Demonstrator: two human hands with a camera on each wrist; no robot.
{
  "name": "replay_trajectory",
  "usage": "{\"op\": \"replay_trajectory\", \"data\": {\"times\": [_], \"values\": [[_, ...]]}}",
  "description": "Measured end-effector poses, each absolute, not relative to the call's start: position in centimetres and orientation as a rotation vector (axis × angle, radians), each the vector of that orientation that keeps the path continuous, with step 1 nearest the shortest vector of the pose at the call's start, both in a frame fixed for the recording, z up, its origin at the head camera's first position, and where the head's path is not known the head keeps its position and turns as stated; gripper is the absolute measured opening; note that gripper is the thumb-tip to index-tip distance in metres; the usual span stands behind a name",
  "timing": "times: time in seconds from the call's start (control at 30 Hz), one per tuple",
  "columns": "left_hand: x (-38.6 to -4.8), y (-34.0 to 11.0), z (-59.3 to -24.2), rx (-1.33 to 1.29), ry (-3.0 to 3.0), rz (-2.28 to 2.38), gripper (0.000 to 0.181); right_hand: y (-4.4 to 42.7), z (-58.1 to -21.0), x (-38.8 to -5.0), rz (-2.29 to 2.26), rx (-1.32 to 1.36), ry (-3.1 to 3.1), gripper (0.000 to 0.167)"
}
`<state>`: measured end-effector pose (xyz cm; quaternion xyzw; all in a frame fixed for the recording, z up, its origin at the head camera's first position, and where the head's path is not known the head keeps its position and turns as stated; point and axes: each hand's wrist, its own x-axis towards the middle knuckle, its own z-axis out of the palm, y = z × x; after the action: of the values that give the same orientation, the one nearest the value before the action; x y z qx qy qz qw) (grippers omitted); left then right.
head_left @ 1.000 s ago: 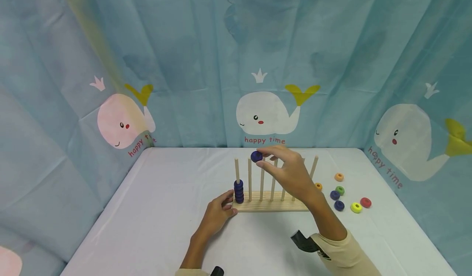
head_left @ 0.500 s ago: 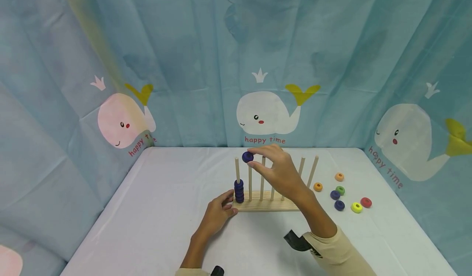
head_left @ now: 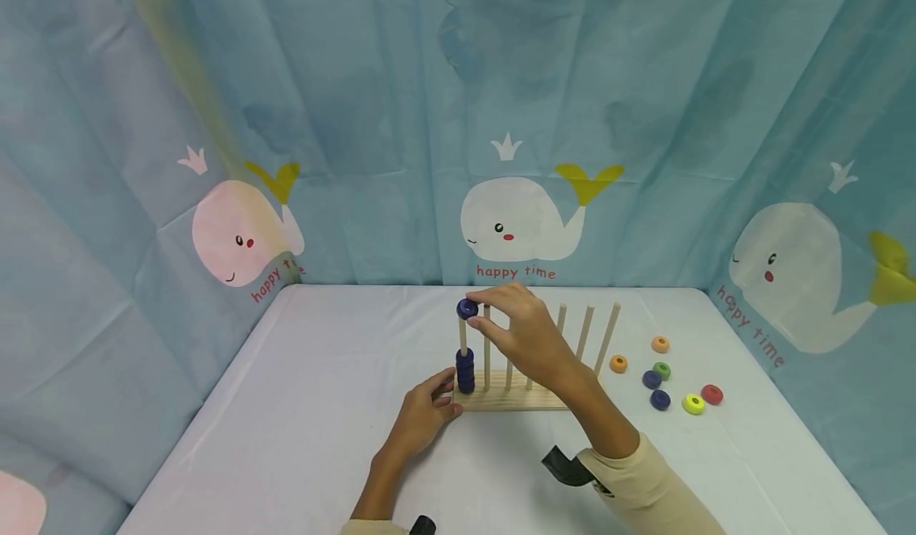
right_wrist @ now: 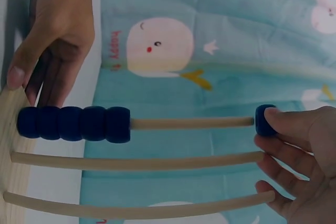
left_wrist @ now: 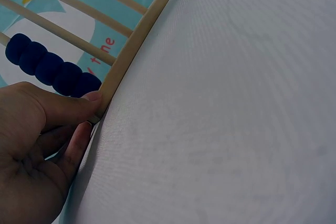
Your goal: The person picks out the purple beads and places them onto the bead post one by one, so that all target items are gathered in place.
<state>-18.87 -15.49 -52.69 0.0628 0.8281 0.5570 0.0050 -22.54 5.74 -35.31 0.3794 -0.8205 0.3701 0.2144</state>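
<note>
A wooden peg rack [head_left: 518, 401] with a row of upright rods stands on the table. Several dark blue beads [head_left: 465, 372] are stacked at the bottom of its leftmost rod [right_wrist: 191, 123]. My right hand [head_left: 528, 336] pinches another dark blue bead [right_wrist: 264, 120] between thumb and fingers, right at that rod's tip. Whether the tip has entered the bead's hole I cannot tell. At the rack's left end, my left hand [head_left: 422, 414] grips the base, its thumb [left_wrist: 79, 109] on one side and fingers on the other.
To the right of the rack lie loose beads: two orange [head_left: 619, 364], a green [head_left: 661, 370], two dark blue [head_left: 660, 400], a yellow [head_left: 692, 404] and a red [head_left: 712, 394]. Behind the white table [head_left: 322, 408] hangs a blue whale-print curtain [head_left: 386, 201].
My right hand has carried the dark blue bead leftward past the second rod to the top of the leftmost one. The left hand has stayed at the base.
</note>
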Motion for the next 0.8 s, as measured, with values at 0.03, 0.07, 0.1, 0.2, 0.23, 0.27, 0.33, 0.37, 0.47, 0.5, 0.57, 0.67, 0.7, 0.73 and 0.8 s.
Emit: {"op": "replay_trajectory", "data": {"times": [0.03, 0.07, 0.1, 0.2, 0.23, 0.27, 0.33, 0.37, 0.47, 0.5, 0.57, 0.67, 0.7, 0.73, 0.8], "values": [[-18.88, -15.49, -52.69, 0.200, 2.597, 1.740, 0.064, 5.63, -35.35, -22.60, 1.025, 1.052, -2.269, 0.035], [-18.88, -15.49, -52.69, 0.203, 2.602, 1.736, 0.064, 5.52, -35.40, -22.65, 1.026, 1.053, -2.261, 0.036], [-18.89, -15.49, -52.70, 0.206, 2.605, 1.735, 0.064, 5.42, -35.46, -22.71, 1.024, 1.052, -2.253, 0.036], [-18.93, -15.50, -52.80, 0.205, 2.608, 1.732, 0.064, 5.10, -35.56, -22.86, 1.028, 1.042, -2.244, 0.036], [-18.95, -15.50, -52.84, 0.205, 2.609, 1.730, 0.064, 5.03, -35.59, -22.92, 1.034, 1.036, -2.245, 0.036], [-18.97, -15.50, -52.88, 0.207, 2.608, 1.731, 0.064, 4.95, -35.63, -22.96, 1.038, 1.030, -2.248, 0.036], [-18.99, -15.49, -52.93, 0.207, 2.607, 1.733, 0.064, 4.83, -35.70, -23.06, 1.049, 1.022, -2.260, 0.036], [-19.00, -15.49, -52.95, 0.208, 2.607, 1.734, 0.064, 4.80, -35.75, -23.09, 1.054, 1.019, -2.265, 0.036], [-19.00, -15.48, -52.96, 0.211, 2.605, 1.735, 0.064, 4.75, -35.87, -23.13, 1.061, 1.014, -2.283, 0.037], [-19.00, -15.48, -52.96, 0.213, 2.606, 1.734, 0.064, 4.74, -35.90, -23.14, 1.063, 1.015, -2.285, 0.037], [-18.99, -15.48, -52.95, 0.218, 2.605, 1.732, 0.064, 4.74, -35.91, -23.10, 1.069, 1.011, -2.289, 0.037], [-18.98, -15.48, -52.92, 0.217, 2.602, 1.733, 0.064, 4.73, -35.86, -23.03, 1.076, 1.002, -2.286, 0.038], [-18.96, -15.48, -52.89, 0.215, 2.602, 1.735, 0.064, 4.73, -35.85, -23.00, 1.077, 1.000, -2.285, 0.038], [-18.95, -15.49, -52.86, 0.213, 2.601, 1.736, 0.064, 4.73, -35.83, -22.99, 1.077, 0.997, -2.284, 0.039], [-18.92, -15.51, -52.82, 0.208, 2.601, 1.739, 0.064, 4.73, -35.80, -22.97, 1.071, 0.994, -2.277, 0.039]]}}
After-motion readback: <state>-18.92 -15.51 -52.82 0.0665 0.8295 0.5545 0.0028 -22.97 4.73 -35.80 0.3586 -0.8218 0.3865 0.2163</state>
